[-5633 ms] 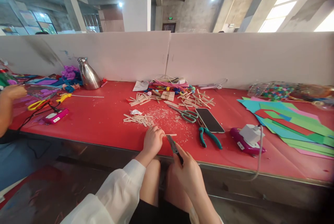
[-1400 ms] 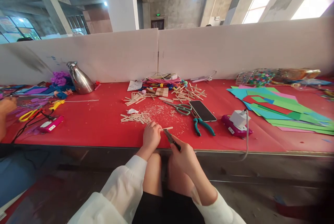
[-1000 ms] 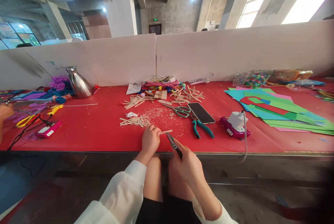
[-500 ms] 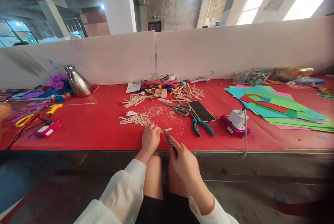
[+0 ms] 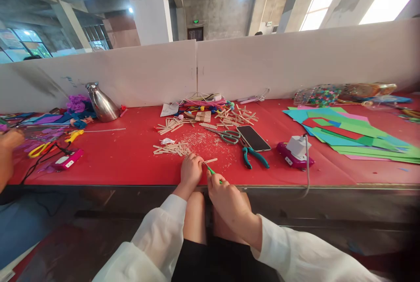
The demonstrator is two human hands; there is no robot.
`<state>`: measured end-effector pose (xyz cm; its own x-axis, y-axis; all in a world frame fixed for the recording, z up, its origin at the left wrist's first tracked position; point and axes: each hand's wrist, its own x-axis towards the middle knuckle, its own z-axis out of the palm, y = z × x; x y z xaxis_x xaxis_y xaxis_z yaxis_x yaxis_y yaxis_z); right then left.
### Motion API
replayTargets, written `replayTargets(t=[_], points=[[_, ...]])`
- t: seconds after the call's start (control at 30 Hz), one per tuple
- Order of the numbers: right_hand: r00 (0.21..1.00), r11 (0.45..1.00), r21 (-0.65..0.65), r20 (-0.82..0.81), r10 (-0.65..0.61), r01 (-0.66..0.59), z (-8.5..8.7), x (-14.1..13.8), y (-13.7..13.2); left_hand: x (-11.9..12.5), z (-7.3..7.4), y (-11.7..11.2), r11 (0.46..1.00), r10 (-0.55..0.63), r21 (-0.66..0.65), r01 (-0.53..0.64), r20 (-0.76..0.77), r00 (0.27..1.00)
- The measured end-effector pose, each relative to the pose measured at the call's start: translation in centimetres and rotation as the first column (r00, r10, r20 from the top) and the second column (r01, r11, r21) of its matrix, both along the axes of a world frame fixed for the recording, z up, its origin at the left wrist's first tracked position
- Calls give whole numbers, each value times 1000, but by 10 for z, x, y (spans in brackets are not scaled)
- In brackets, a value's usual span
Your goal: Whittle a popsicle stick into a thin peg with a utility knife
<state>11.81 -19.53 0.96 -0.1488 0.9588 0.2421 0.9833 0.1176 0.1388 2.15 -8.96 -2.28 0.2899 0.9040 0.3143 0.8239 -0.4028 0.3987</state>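
Observation:
My left hand (image 5: 191,170) is closed on a thin wooden craft stick (image 5: 211,160), whose far end points right over the table. My right hand (image 5: 229,198) is wrapped round a green utility knife (image 5: 211,170), its tip close to the stick beside my left fingertips. Whether the blade touches the wood is too small to tell. Pale wood shavings (image 5: 205,139) lie scattered just beyond my hands. Close by on the left is a small pile of craft sticks (image 5: 169,149), with a crumpled white scrap (image 5: 167,141) at its edge.
Scissors (image 5: 228,136), teal-handled pliers (image 5: 254,158) and a phone (image 5: 253,138) lie right of the shavings. Farther right are a power strip (image 5: 294,159) and coloured paper (image 5: 348,135). At left stand a metal jug (image 5: 102,103) and another person's hand (image 5: 11,139).
My right hand has turned and moved slightly left, so the knife's green side now shows. The stick stays in my left hand. The other person's hand has come farther into view.

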Motion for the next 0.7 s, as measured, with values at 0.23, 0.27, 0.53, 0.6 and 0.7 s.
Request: replayTargets(t=[0.23,0.27,0.53,0.6,0.7], points=[[993,997,11,-94,-77,78,-20,26,6,0,-3,1,1000,1,18,-1,-9,1000],[983,993,9,-145,-117,119,-23,28,5,0,-4,2,1000,2,16,-2,-13,1000],[719,982,14,-683,-128,188,-41,33,-3,0,-3,1,1000,4,16,-4,-20,1000],[724,981,-14,-673,-151,192,-40,32,-1,0,-4,2,1000,2,21,-2,-12,1000],[735,975,-51,-649,-196,215,-35,30,3,0,-5,2,1000,-8,24,8,-3,1000]])
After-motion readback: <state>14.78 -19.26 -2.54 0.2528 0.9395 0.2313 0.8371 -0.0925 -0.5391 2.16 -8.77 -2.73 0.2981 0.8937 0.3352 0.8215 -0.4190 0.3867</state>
